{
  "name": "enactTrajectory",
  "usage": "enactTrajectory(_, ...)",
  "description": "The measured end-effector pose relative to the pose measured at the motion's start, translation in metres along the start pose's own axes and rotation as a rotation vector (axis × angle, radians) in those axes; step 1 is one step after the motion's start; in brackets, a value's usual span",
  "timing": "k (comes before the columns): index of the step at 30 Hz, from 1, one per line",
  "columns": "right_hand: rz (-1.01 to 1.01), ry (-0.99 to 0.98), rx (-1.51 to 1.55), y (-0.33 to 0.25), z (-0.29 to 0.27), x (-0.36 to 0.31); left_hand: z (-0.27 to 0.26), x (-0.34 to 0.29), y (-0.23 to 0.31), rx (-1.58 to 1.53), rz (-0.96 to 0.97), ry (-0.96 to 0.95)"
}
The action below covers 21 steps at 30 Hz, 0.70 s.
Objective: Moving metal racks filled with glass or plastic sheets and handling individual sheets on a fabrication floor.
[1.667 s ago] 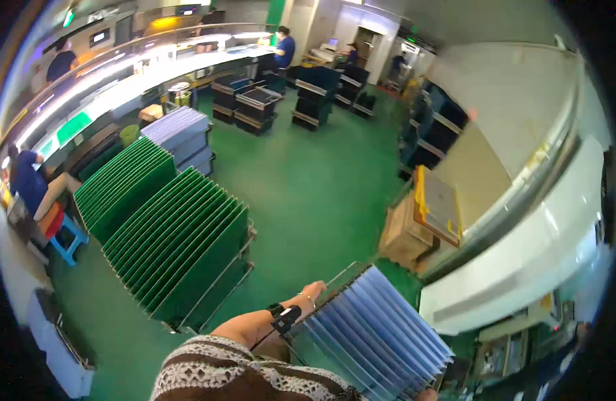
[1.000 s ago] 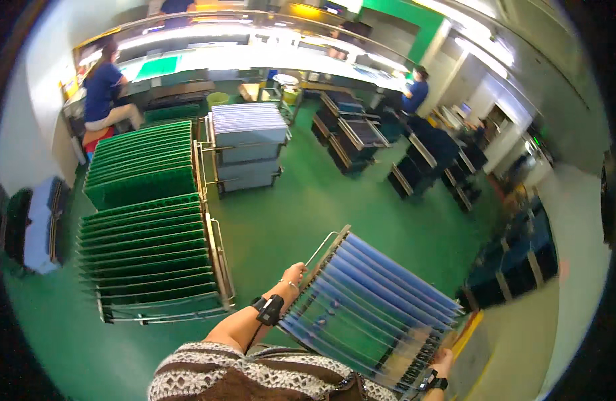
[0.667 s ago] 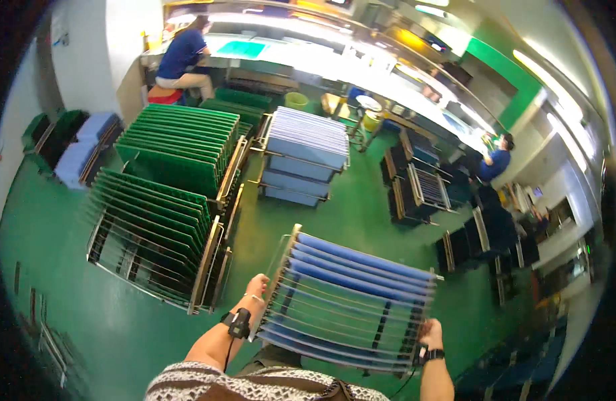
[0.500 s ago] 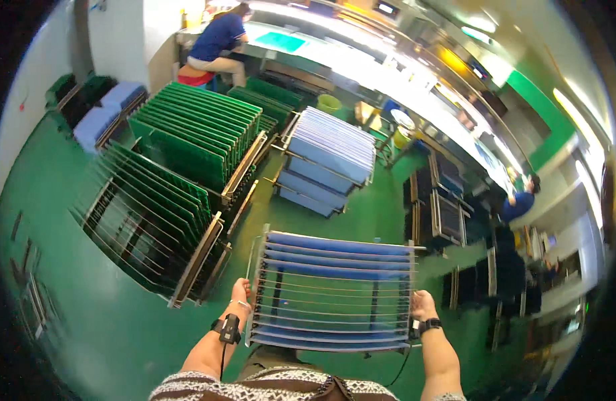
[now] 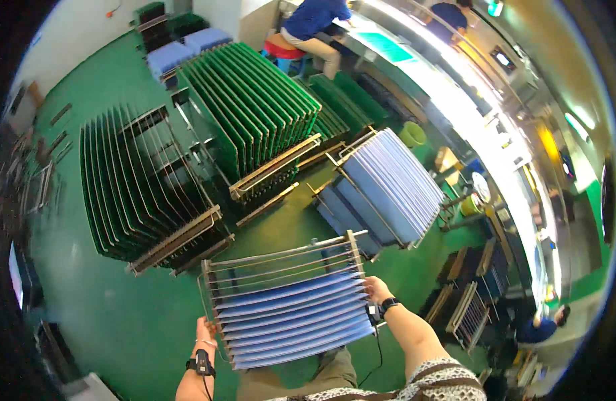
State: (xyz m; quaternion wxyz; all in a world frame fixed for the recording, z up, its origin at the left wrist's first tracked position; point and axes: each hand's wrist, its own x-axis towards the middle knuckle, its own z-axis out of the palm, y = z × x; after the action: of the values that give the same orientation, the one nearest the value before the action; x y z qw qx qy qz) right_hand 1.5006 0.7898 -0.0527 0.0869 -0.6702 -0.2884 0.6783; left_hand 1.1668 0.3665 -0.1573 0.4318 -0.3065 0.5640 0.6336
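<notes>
A metal rack point(image 5: 354, 251) with thin cross wires is in front of my body, between my two hands. Blue sheets point(image 5: 291, 314) stand in a row in its near and middle slots, while wires with no blue between them show at its far end. My left hand point(image 5: 206, 331) grips the rack's left side, its fingers curled at the frame and partly hidden. On the opposite side my right hand point(image 5: 377, 291) is closed round the frame. Both wrists wear dark bands with small devices and cables.
Racks of green panels point(image 5: 251, 107) and dark green panels point(image 5: 121, 187) stand ahead and left. A rack of blue sheets point(image 5: 395, 180) is just beyond mine. Dark racks point(image 5: 472, 314) stand right. A person point(image 5: 315, 20) sits at the bright bench point(image 5: 448, 87); other people are along it.
The view has swung left, so the floor racks sit farther right in the picture. The held rack has tilted and shifted left with both hands. More blue shows in its middle.
</notes>
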Motion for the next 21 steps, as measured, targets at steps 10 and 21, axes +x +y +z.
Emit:
enactTrajectory(10, -0.002, -0.402, -0.375, -0.029, 0.105, 0.233, -0.011, 0.005, -0.171, -0.399, -0.105, 0.394)
enactTrajectory(21, -0.588, -0.621, -0.526, 0.0, 0.169, 0.261, -0.082, 0.122, -0.432, -0.696, 0.112, -1.04)
